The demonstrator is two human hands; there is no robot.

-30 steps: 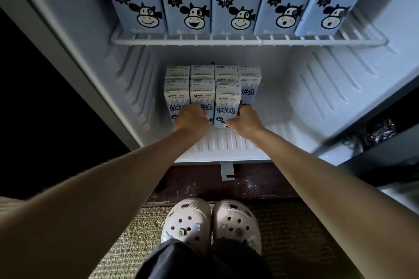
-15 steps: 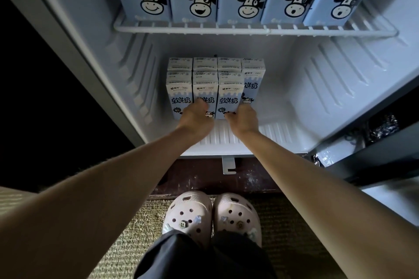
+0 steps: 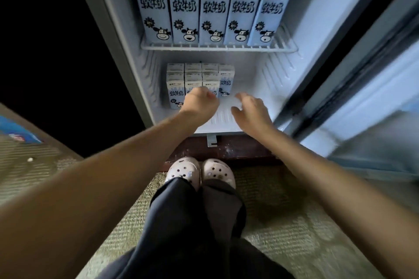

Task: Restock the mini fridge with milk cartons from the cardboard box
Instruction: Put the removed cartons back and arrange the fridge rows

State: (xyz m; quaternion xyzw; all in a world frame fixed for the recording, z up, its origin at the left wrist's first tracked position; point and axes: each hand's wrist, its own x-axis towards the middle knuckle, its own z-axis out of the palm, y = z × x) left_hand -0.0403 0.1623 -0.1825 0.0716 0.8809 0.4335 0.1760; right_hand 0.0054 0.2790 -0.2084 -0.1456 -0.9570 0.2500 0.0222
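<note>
The mini fridge (image 3: pixel 283 88) stands open in front of me. Several tall blue-and-white milk cartons (image 3: pixel 214 7) with cow faces line its wire shelf (image 3: pixel 217 47). On the fridge floor, several more cartons (image 3: pixel 176 90) stand packed in rows at the left and back. My left hand (image 3: pixel 199 102) hovers just in front of the middle cartons with loosely curled fingers, holding nothing. My right hand (image 3: pixel 249 108) is over the bare floor to their right, fingers relaxed and spread, also holding nothing.
The fridge door (image 3: pixel 362 97) swings open on the right. My pale clogs (image 3: pixel 199 172) stand on a woven mat (image 3: pixel 283 233) just before the fridge base. A blue-printed object (image 3: pixel 15 131) lies at the left edge, blurred.
Both hands have come off the front cartons and drawn back; the right hand has moved to the right. The view has tilted up, so the whole upper row shows.
</note>
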